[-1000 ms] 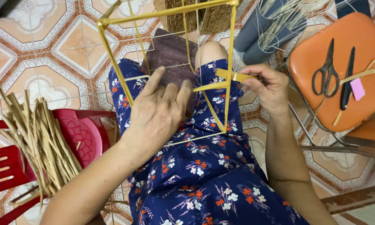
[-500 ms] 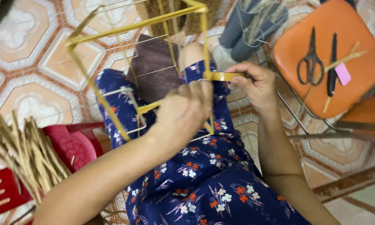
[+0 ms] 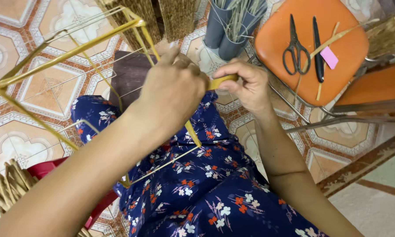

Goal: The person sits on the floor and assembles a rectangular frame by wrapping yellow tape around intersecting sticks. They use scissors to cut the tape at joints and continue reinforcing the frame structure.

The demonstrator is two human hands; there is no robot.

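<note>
A box-shaped wire frame, partly wrapped in yellow strip, rests tilted over my lap in blue flowered cloth. My left hand closes over one upright bar of the frame near its middle. My right hand pinches the free end of the yellow strip, held flat between thumb and fingers just right of the left hand. The strip runs behind my left hand and down along the bar.
An orange stool at upper right carries black scissors, a dark knife, a pink tag and yellow strips. Grey tubes of reeds stand behind. A red stool and dry reed bundle lie lower left. Woven baskets sit at top.
The frame has tipped and swung to the left. My left hand moved from lying flat on the frame to gripping a bar beside my right hand, which kept hold of the strip.
</note>
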